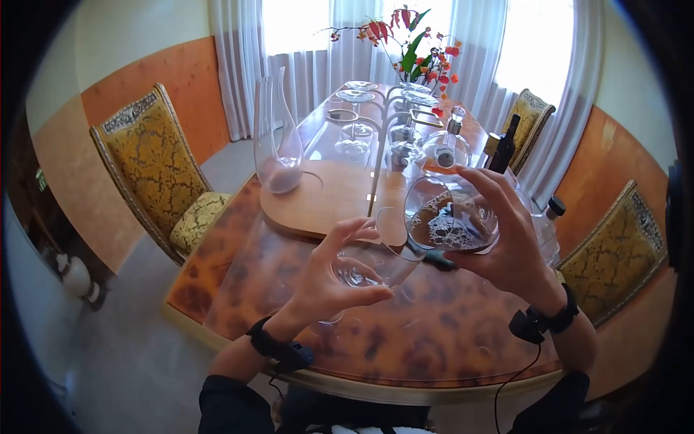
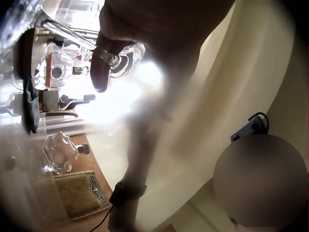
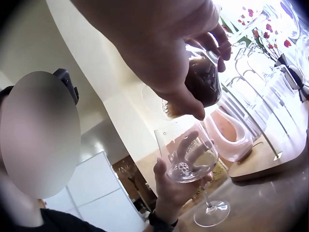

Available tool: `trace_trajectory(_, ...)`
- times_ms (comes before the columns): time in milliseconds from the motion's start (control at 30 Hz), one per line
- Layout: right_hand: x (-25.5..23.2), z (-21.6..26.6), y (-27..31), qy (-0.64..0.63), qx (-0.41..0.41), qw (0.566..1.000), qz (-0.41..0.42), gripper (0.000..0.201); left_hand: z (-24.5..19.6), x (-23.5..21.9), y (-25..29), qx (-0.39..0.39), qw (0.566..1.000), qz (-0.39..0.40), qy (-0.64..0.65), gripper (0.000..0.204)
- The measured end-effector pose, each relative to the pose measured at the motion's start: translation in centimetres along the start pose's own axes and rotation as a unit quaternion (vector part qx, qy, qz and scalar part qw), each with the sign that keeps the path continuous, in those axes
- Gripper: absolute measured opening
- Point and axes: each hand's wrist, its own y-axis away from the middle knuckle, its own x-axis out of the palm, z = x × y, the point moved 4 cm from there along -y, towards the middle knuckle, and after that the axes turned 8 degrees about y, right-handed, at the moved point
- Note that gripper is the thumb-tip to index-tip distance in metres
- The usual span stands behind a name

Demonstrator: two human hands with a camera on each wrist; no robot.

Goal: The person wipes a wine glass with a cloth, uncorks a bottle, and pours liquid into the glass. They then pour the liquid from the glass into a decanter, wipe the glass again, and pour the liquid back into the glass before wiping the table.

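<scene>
My left hand curls around the bowl of a clear wine glass, its stem and foot below near the tabletop. A few bubbles and a little liquid show at the bottom of that bowl. Above it and to the right, my right hand grips a stemmed glass holding dark brown, foamy liquid. This second glass lies tilted on its side, its mouth turned toward the left-hand glass, and the two rims overlap in the head view. In the right wrist view the dark liquid sits above the wine glass.
A wooden board bears a tall U-shaped decanter and a metal rack with upside-down glasses. Behind my right hand stand a round stoppered decanter, a dark bottle and a clear bottle. Chairs flank the glossy table.
</scene>
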Motion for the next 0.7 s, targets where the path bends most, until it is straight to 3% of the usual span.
trace_trajectory(100, 0.2, 0.7, -0.8, 0.04, -0.006, 0.999, 0.021, 0.09, 0.8, -0.3, 0.2, 0.013, 0.999, -0.011, 0.03, 0.099)
trace_trajectory(233, 0.6, 1.0, -1.7, 0.068, -0.01, 0.997, 0.037, 0.089, 1.3, -0.9, 0.7, 0.032, 0.999, -0.019, -0.028, 0.098)
trace_trajectory(267, 0.5, 1.1, -1.9, 0.108, -0.025, 0.993, 0.036, 0.089, 1.4, -1.2, 0.8, 0.054, 0.995, -0.026, -0.074, 0.098)
trace_trajectory(500, 0.7, 1.9, -3.6, 0.226, -0.127, 0.966, 0.0, 0.086, 1.2, -1.5, 1.5, 0.059, 0.996, -0.054, -0.033, 0.095)
trace_trajectory(533, 0.6, 2.0, -3.8, 0.227, -0.13, 0.965, 0.005, 0.086, 0.8, -1.5, 1.5, 0.025, 0.999, -0.04, -0.012, 0.095)
trace_trajectory(567, 0.4, 2.3, -4.1, 0.269, -0.158, 0.95, -0.001, 0.083, 0.9, -1.4, 1.6, -0.009, 1.0, -0.025, 0.01, 0.096)
trace_trajectory(633, 0.4, 2.6, -4.7, 0.31, -0.188, 0.932, -0.003, 0.08, 1.6, -1.3, 1.6, 0.002, 0.998, -0.03, 0.048, 0.097)
trace_trajectory(700, 0.5, 3.3, -5.0, 0.353, -0.266, 0.895, -0.058, 0.07, 2.3, -1.2, 1.6, 0.011, 0.996, -0.033, 0.084, 0.098)
